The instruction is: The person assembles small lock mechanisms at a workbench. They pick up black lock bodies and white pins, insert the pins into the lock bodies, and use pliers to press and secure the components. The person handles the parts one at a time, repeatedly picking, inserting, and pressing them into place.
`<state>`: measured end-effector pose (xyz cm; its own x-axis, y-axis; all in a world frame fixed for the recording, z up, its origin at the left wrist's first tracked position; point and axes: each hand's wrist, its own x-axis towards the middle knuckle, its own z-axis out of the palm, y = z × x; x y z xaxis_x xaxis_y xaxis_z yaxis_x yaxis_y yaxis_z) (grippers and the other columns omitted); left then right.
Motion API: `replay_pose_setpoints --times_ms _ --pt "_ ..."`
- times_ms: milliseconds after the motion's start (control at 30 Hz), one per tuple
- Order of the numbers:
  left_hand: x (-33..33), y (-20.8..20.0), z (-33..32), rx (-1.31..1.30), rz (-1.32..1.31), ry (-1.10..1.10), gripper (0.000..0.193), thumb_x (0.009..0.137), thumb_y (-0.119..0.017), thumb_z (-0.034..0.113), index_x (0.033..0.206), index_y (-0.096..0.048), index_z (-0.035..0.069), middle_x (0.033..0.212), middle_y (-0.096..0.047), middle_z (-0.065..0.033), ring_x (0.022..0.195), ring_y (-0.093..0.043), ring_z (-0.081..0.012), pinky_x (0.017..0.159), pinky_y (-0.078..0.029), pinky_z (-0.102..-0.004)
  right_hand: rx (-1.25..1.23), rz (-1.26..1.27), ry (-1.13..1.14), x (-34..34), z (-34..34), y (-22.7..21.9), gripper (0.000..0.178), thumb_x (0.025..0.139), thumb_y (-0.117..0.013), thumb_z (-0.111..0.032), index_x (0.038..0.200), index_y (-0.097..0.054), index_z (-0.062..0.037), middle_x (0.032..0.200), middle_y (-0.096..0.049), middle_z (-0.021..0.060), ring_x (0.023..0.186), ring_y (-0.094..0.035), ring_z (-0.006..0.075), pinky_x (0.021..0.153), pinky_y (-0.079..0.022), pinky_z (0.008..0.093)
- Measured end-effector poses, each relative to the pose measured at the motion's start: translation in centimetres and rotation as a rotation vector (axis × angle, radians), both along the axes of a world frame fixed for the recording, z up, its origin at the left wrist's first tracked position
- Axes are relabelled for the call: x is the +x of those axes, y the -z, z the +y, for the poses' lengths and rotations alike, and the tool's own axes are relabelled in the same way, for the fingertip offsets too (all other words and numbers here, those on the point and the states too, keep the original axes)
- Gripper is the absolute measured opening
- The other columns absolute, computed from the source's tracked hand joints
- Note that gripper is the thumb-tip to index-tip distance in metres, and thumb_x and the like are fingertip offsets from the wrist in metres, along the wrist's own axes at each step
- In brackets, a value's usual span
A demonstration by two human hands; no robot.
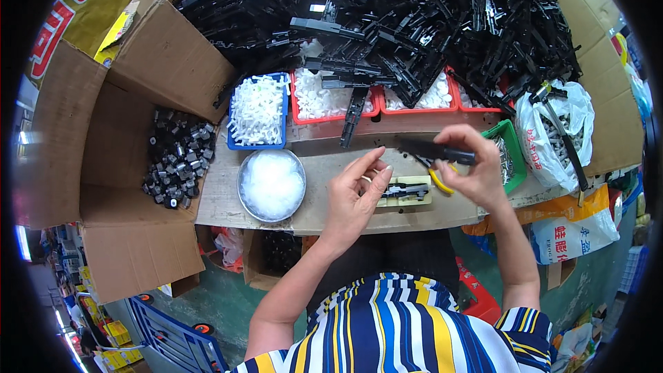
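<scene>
Heap of long black plastic parts (414, 21), filling the far side and spilling over the trays below it. Open cardboard box (103, 159), at the left, with small dark metal pieces (178, 159) in its bottom; its flaps stand against the tabletop's left edge. Tabletop (324, 159), a pale narrow board whose bare strip runs between the trays and the near edge. White bag (552, 131) of grey pieces, at the far right. Red trays (331, 119) and blue tray (257, 112), both holding white pieces, in a row along the far side. Round metal bowl (273, 184) of white material, near left, close to the near edge. Green tray (514, 155), right. Left hand (356, 197), open with fingers loosely curled, holding nothing, hovering just left of the pale jig (406, 192). Right hand (469, 169), closed on a black plastic strip (435, 150) held level above the jig, a yellow-handled tool (439, 181) just beneath it.
</scene>
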<state>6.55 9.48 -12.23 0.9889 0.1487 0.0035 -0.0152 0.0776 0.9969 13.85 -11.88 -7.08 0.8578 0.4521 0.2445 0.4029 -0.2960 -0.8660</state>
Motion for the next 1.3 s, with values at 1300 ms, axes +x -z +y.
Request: replay_pose_setpoints --times_ms 1300 --pt "-3.4 0.9 2.3 0.722 -0.250 -0.066 0.023 0.084 -0.076 0.005 0.106 -0.072 0.001 0.105 -0.065 -0.0126 0.094 -0.063 -0.0262 0.083 -0.051 -0.0367 -0.358 -0.276 -0.121 -3.3 2.0 5.8 0.030 0.078 -0.078 -0.014 0.103 -0.067 -0.0030 0.100 -0.062 0.0106 0.102 -0.059 0.0305 0.088 -0.047 0.0431"
